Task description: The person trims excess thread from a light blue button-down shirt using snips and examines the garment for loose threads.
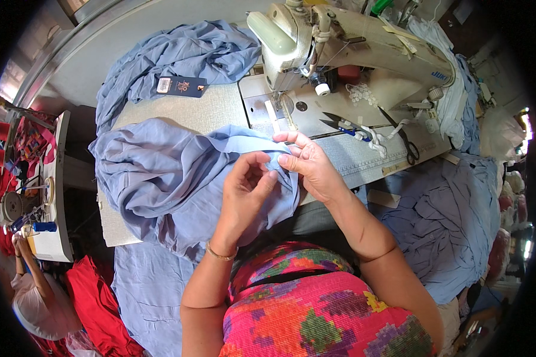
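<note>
And there it was, the sewing table [223,106], its pale, textured top giving way to a metallic section around the sewing machine [393,59], with a bunched light-blue cloth [155,163] sprawled across the near left and spilling over the front edge! Behind that rose a second blue fabric heap [190,50], a navy hang tag [182,87] flat at its near edge, while over on the right, oh, it was busy: blue-handled scissors [339,125], black-handled scissors [410,147], a tangled white cord [376,141] beside them, and a scatter of tiny white pieces [361,94] beneath the machine's arm!
</note>
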### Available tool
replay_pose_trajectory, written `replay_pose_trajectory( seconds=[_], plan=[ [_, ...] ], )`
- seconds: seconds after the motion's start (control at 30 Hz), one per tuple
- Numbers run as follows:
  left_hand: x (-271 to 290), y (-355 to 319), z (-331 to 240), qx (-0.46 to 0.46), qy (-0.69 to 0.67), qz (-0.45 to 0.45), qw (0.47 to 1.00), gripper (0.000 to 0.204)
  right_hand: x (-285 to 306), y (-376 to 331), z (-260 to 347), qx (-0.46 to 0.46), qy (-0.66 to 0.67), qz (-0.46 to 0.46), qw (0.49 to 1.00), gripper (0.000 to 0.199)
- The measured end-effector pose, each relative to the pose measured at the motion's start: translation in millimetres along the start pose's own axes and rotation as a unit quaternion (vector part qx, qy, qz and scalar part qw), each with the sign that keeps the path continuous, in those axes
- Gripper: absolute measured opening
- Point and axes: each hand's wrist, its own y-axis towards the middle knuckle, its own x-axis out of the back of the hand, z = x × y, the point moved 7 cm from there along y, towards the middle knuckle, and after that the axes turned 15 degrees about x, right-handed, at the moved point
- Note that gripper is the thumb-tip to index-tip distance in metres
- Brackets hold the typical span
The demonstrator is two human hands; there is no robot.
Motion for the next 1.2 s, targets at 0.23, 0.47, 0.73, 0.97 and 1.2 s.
replay_pose_trajectory(
  seconds=[0.23, 0.47, 0.73, 0.97, 1.2],
  plan=[
    [-7.1, -14.4, -32.8, -0.185, 0.324, -0.131, 0.918, 0.008, -0.8, -4.2, -9.1, -0.024, 0.075, -0.037, 0.996, 0.034],
    [-50.4, -57.3, -4.8, -0.002, 0.287, 0.351, 0.891, 0.020, 6.3, 0.9, -9.4, 0.006, 0.066, -0.017, 0.998, 0.037],
    [4.1, -10.9, -13.3, 0.005, 0.124, -0.083, 0.989, 0.009, -7.7, -3.6, 4.1, 0.041, -0.014, 0.011, 0.999, 0.035],
    [6.1, -7.4, -8.2, 0.011, 0.118, -0.100, 0.988, 0.009, -8.7, -4.3, 12.4, 0.086, -0.099, 0.032, 0.991, 0.034],
    [10.0, -5.6, -1.5, 0.045, 0.111, -0.124, 0.985, 0.007, -19.4, -12.4, 24.9, 0.186, -0.333, 0.085, 0.921, 0.028]
  ],
)
